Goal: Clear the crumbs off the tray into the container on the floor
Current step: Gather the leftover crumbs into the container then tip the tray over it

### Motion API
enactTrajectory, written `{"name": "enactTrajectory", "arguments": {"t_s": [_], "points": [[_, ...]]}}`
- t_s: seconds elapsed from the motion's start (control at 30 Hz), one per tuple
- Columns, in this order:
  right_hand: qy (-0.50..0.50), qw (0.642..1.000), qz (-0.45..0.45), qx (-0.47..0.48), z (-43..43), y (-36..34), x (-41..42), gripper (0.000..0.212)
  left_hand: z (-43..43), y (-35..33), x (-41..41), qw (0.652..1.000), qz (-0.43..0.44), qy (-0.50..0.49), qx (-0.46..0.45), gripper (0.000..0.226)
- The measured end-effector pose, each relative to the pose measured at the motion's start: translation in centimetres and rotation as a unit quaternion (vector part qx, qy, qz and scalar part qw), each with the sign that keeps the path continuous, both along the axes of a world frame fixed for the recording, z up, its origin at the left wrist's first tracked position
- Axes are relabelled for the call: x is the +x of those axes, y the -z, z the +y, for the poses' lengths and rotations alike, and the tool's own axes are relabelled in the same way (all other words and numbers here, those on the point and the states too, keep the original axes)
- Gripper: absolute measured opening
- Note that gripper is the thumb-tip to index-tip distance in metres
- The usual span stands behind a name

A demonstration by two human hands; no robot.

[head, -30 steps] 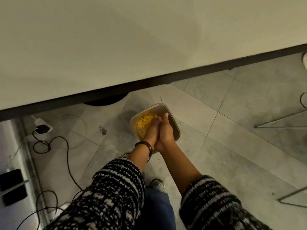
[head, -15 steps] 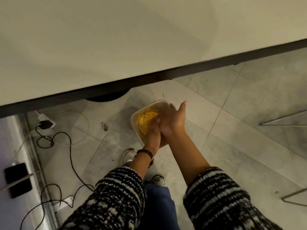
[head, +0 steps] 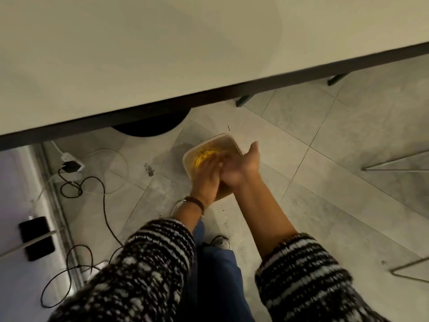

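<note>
A square clear container (head: 228, 138) stands on the tiled floor just past the table edge, with yellow crumbs (head: 204, 156) in it. Both my hands are above it and blurred by motion. My left hand (head: 207, 178), with a dark band at its wrist, lies flat with straight fingers, its palm against my right hand (head: 241, 167). My right hand is spread open, thumb pointing up and away, and holds nothing. The hands hide most of the container's near half. No tray is in view.
A pale tabletop (head: 162, 54) with a dark edge fills the upper frame. Cables and a charger (head: 70, 167) lie on the floor at left beside a metal cabinet (head: 21, 205). My shoe (head: 222, 242) stands below the container. Thin metal legs (head: 394, 163) stand at right.
My hands were pressed together upright over the container; now they slide across each other, the right hand opening outward to the right. The view has shifted slightly.
</note>
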State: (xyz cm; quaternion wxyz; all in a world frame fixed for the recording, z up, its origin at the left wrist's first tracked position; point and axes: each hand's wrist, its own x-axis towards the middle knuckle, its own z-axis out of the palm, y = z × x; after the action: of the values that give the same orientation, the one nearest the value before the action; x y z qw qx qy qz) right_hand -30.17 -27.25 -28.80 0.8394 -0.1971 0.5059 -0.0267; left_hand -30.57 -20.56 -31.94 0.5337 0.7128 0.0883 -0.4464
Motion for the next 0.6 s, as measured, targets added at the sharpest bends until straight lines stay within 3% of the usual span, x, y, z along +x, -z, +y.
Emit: {"name": "enactTrajectory", "arguments": {"t_s": [0.03,0.07,0.1,0.17,0.2,0.27,0.3,0.33,0.4,0.47,0.6], "points": [[-0.147,0.971,0.032,-0.187,-0.7,0.2,1.4,0.078,0.6,0.7,0.7,0.998,0.040,-0.001,0.054,0.048],[-0.226,0.922,-0.013,-0.313,-0.8,-1.7,0.8,0.072,1.2,0.4,1.1,0.990,0.118,-0.020,0.076,0.053],[-0.223,0.885,-0.055,-0.406,-0.5,-2.5,0.0,0.064,1.4,-0.4,1.4,0.984,0.167,0.014,0.054,0.057],[-0.352,0.736,-0.147,-0.559,2.3,-2.8,-2.6,0.050,1.3,-4.1,1.7,0.987,0.152,-0.042,-0.031,0.050],[-0.425,0.658,-0.133,-0.607,2.0,-1.6,-4.0,0.049,1.2,-6.1,1.8,0.973,0.189,-0.116,-0.069,0.045],[-0.625,0.523,0.048,-0.578,-0.5,-0.6,-6.1,0.053,1.3,-10.2,2.3,0.915,0.306,-0.210,-0.156,0.038],[-0.680,0.496,0.163,-0.515,-1.9,-1.5,-6.9,0.059,1.1,-12.3,2.3,0.907,0.310,-0.223,-0.176,0.036],[-0.700,0.483,0.244,-0.467,-3.0,-3.3,-7.3,0.066,1.0,-14.4,2.0,0.922,0.270,-0.218,-0.173,0.034],[-0.684,0.510,0.276,-0.443,-3.0,-7.3,-8.3,0.073,1.0,-19.6,0.9,0.949,0.197,-0.206,-0.138,0.035],[-0.644,0.578,0.219,-0.451,-1.9,-12.8,-9.2,0.069,1.4,-24.2,-0.5,0.960,0.181,-0.170,-0.129,0.037],[-0.524,0.723,0.096,-0.440,0.2,-25.9,-10.4,0.038,4.5,-32.6,-2.2,0.966,0.152,-0.151,-0.142,0.035]]}}
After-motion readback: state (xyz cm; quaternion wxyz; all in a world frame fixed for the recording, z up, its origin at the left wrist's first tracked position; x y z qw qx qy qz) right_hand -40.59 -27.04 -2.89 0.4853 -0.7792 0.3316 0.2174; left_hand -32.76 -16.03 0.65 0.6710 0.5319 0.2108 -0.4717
